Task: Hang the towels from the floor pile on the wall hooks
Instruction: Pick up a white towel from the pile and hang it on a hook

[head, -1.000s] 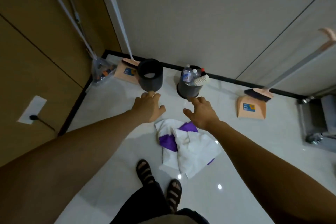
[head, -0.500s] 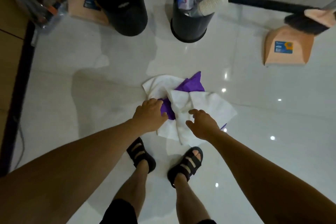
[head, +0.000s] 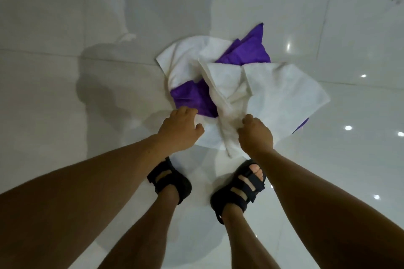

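Right grip (head: 254, 135) lower now, tight around white towel (head: 284, 94); left grip (head: 180, 129) lower, closure unclear.

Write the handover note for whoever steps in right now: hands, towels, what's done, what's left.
Left hand: on the near edge of the pile, fingers bent down onto the cloth; a grip cannot be confirmed.
Right hand: fingers curled into a bunched fold of the top white towel.
Towels: white ones and a purple towel lie tangled on the tiled floor, just ahead of the person's feet.
Done: bent down to the pile, one towel gripped.
Left: lift it free, carry it to a hook, hang it, then repeat for the rest. No hook is in view.
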Demonstrator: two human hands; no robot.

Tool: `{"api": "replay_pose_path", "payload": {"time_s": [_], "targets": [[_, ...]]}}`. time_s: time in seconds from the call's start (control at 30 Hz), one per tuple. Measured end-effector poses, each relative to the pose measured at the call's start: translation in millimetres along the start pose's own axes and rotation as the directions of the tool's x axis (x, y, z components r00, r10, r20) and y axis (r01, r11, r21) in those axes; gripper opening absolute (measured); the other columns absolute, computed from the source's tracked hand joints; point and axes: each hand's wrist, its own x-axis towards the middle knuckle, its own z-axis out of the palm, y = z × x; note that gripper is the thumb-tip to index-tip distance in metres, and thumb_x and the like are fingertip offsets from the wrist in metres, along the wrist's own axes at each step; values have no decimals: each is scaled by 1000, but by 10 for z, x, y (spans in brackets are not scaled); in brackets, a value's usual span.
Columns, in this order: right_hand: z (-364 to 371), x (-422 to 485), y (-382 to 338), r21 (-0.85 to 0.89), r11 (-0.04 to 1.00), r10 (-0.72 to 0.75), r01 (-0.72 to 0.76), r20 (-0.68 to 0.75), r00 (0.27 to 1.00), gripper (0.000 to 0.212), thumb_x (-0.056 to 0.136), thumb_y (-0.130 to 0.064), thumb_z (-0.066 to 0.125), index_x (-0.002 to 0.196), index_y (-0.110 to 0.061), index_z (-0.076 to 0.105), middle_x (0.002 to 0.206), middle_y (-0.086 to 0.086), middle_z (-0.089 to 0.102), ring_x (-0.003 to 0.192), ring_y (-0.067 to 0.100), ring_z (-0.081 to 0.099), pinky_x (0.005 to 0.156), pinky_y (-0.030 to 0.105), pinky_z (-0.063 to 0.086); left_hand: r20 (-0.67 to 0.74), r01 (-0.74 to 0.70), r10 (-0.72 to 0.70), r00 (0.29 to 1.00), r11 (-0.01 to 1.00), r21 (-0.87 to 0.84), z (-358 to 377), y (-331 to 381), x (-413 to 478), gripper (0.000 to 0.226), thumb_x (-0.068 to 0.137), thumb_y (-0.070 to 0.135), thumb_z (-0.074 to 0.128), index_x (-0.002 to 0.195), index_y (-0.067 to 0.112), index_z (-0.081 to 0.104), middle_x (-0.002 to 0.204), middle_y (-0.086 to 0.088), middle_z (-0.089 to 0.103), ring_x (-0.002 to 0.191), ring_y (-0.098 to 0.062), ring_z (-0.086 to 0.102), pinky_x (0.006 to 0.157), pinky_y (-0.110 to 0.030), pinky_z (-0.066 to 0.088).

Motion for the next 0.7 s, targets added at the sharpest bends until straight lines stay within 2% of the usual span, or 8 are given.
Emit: {"api": "replay_pose_path", "payload": {"time_s": [0.07,0.2,0.37,0.4,0.47,0.53,0.7], "targets": [[-141,-125,-44,-29,999,-31,30,-27,999,5,91,-10,52,96,-11,52,89,6,59,67,23,52,59,30,42,16,-2,2,1000,1000,-4,-81,38,-122,49,95,36,48,138,13,39,135,-9,45,122,-29,43,101,-45,41],[-709,-494,-236,-40,989,-142,140,-64,988,8,94,-15,48,94,-13,55,85,4,61,71,24,59,62,32,48,28,-28,28,999,1000,-14,-501,281,-484,56,96,38,45,144,14,32,145,-9,37,130,-27,37,105,-41,37],[-1257,-784,-324,-75,997,-32,32,6,999,10,92,-16,45,91,-14,55,90,4,65,73,21,56,64,29,44,-75,-86,84,994,996,-27,-1085,560,-841,47,94,36,48,134,10,44,136,-10,46,124,-28,42,95,-37,39],[-1257,-791,-298,-46,999,-11,12,18,1000,12,91,-15,45,94,-15,57,95,4,66,75,20,56,66,29,44,-101,-94,92,991,995,-22,-1135,576,-851,46,93,35,48,131,10,46,133,-10,48,122,-28,44,93,-36,40],[-1139,-757,-239,24,1000,3,-4,52,999,25,92,-19,48,114,-19,59,111,0,64,94,21,59,74,29,43,-131,-106,104,986,994,-15,-1121,554,-798,44,93,34,49,129,9,48,130,-10,50,120,-28,45,91,-35,40],[-909,-653,-172,56,998,-1,-3,75,997,36,92,-23,49,128,-23,53,122,-1,59,110,20,57,82,29,43,-113,-97,94,989,995,-17,-961,470,-667,45,94,33,49,131,9,46,131,-11,49,120,-28,45,93,-37,41],[-206,-198,71,26,999,21,-21,27,999,42,90,-24,53,132,-20,48,125,5,53,113,25,54,83,35,44,-37,-35,33,999,998,-49,-233,121,-229,49,94,35,47,138,13,41,136,-8,45,124,-27,42,100,-41,41]]}}
